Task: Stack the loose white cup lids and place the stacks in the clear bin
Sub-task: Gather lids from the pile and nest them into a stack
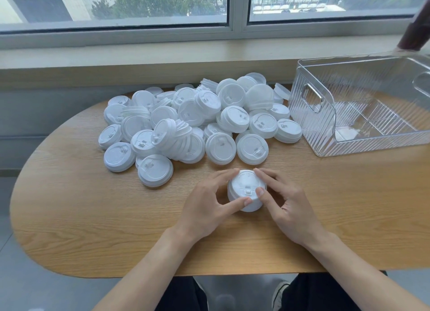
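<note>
Facing windows [162, 5], oval wooden table [69, 206]

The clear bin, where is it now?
In the head view the clear bin stands at the table's far right, just right of the lid pile.

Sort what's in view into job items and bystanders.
Job: small lid stack gripped by left hand and right hand; loose lid pile; clear bin.
Bystanders: wooden table, window sill, dark red object behind the bin.
</note>
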The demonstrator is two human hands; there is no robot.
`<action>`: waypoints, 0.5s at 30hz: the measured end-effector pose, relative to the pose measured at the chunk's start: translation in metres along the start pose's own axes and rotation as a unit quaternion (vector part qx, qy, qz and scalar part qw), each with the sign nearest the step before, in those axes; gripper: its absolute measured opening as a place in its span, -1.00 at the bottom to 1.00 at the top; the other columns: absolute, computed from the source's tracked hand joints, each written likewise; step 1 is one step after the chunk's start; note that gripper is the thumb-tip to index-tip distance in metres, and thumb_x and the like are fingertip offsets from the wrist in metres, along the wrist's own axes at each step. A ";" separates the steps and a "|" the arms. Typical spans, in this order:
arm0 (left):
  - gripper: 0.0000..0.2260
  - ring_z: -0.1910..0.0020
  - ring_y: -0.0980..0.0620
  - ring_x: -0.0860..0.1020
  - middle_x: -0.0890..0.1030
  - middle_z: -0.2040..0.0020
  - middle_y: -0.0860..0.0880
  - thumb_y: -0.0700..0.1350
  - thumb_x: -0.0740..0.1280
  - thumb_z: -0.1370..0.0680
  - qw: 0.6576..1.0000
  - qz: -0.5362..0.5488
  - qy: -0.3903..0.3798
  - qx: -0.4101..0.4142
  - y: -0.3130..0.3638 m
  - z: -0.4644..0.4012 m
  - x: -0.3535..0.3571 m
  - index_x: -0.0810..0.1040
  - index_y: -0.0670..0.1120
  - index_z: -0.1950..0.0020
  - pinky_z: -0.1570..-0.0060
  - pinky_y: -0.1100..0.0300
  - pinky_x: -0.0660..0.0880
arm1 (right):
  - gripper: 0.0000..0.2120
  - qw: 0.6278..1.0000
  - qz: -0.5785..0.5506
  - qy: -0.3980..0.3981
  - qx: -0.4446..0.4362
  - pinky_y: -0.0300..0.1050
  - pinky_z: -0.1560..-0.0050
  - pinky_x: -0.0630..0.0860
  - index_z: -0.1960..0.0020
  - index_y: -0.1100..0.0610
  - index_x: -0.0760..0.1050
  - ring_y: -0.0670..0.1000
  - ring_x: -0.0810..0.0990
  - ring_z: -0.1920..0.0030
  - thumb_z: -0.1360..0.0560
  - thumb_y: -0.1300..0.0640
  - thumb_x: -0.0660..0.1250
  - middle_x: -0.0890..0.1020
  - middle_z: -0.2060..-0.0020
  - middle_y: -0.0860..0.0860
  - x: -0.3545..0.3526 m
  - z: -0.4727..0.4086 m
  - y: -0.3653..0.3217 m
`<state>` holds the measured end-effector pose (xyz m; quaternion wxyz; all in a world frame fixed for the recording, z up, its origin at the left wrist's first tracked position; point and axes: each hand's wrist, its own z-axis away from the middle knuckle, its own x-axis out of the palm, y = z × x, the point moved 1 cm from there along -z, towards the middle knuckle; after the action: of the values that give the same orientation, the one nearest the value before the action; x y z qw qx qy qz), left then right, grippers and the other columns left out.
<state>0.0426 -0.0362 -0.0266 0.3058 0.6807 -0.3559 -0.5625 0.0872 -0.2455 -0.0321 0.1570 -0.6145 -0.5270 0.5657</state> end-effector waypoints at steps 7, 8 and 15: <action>-0.32 -0.45 0.35 0.40 0.53 -0.45 0.18 0.24 0.54 -0.46 1.000 0.012 -0.013 -0.009 -0.006 0.002 0.002 0.50 0.04 -0.52 -0.50 0.21 0.35 | -0.56 1.000 0.012 -0.008 0.007 -0.29 -0.40 0.37 -0.44 0.10 0.55 -0.19 0.50 -0.38 -0.60 0.01 0.36 0.58 -0.31 -0.15 0.001 0.001 0.000; -0.32 -0.46 0.35 0.40 0.52 -0.46 0.18 0.22 0.54 -0.46 1.000 0.013 -0.015 -0.010 -0.007 0.002 0.002 0.49 0.03 -0.53 -0.50 0.20 0.35 | -0.55 1.000 0.013 -0.009 0.008 -0.29 -0.41 0.37 -0.45 0.10 0.55 -0.19 0.50 -0.39 -0.59 0.00 0.36 0.58 -0.32 -0.15 0.001 0.001 0.000; -0.32 -0.46 0.37 0.39 0.51 -0.47 0.19 0.27 0.50 -0.48 1.000 -0.004 -0.010 0.005 -0.008 0.003 0.003 0.46 0.05 -0.54 -0.49 0.24 0.35 | -0.55 0.999 0.012 -0.021 0.023 -0.22 -0.44 0.39 -0.47 0.04 0.53 -0.22 0.47 -0.42 -0.61 -0.05 0.37 0.57 -0.36 -0.20 -0.001 0.000 -0.001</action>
<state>0.0406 -0.0341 -0.0352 0.2968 0.6782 -0.3592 -0.5683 0.0862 -0.2456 -0.0308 0.1537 -0.6048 -0.5095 0.5925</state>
